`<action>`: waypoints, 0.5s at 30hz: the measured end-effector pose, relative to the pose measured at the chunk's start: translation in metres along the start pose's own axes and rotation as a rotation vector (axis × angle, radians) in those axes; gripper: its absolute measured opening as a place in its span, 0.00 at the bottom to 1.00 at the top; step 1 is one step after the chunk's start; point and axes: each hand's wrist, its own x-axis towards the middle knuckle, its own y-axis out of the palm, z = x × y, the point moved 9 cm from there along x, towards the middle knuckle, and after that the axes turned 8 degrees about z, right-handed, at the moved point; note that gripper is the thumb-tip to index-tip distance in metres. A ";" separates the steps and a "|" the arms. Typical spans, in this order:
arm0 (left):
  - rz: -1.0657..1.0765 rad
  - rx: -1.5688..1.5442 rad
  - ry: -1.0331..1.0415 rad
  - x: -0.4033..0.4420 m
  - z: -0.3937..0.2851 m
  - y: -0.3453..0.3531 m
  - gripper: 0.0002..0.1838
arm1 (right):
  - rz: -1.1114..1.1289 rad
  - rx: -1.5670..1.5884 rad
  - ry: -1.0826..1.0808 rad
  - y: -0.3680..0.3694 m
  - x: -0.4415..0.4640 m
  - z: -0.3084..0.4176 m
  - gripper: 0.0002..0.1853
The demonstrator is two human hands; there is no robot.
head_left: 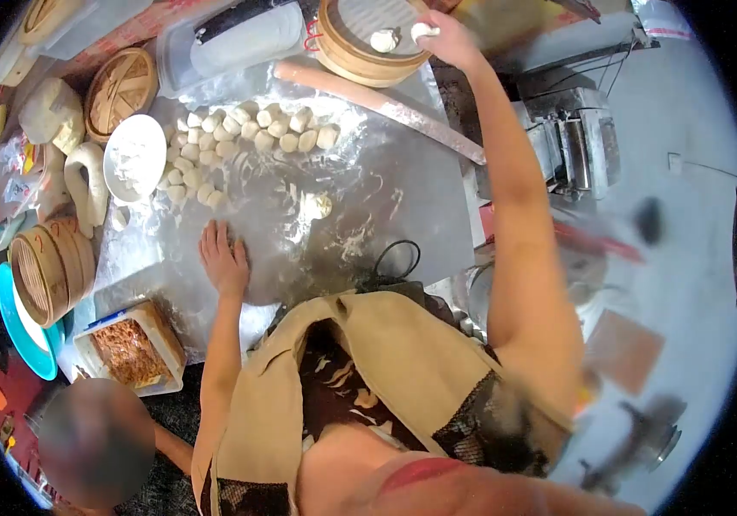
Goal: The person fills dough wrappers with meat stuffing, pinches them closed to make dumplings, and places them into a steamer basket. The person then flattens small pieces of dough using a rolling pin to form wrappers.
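My right hand (452, 41) reaches to the far side with its fingers closed around a small white bun (424, 32), at the right rim of a round bamboo steamer (360, 67). Another pleated bun (384, 40) sits inside on the pale liner. My left hand (225, 256) lies flat on the floury metal tabletop (274, 215), fingers stretched out and holding nothing. Beyond it are many cut dough pieces (239, 125) in a loose group. One small flattened dough piece (320, 205) rests alone near the middle of the table.
A long rolling pin (385, 107) lies below the steamer. Left are a white bowl of flour (134, 159), a dough rope (89, 185), stacked steamers (52, 267) and a tub of brown filling (132, 351). A clear plastic bin (181, 60) stands behind. Another person (97, 443) is at lower left.
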 end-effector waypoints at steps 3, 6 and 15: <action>-0.017 -0.004 0.014 0.000 0.000 -0.002 0.25 | 0.089 -0.154 -0.025 0.007 0.027 0.001 0.19; -0.024 -0.005 0.028 0.001 -0.002 -0.003 0.25 | 0.168 -0.212 -0.097 0.026 0.045 -0.005 0.19; 0.003 -0.002 -0.011 0.003 -0.005 -0.007 0.24 | 0.140 -0.187 -0.098 0.046 0.051 -0.030 0.21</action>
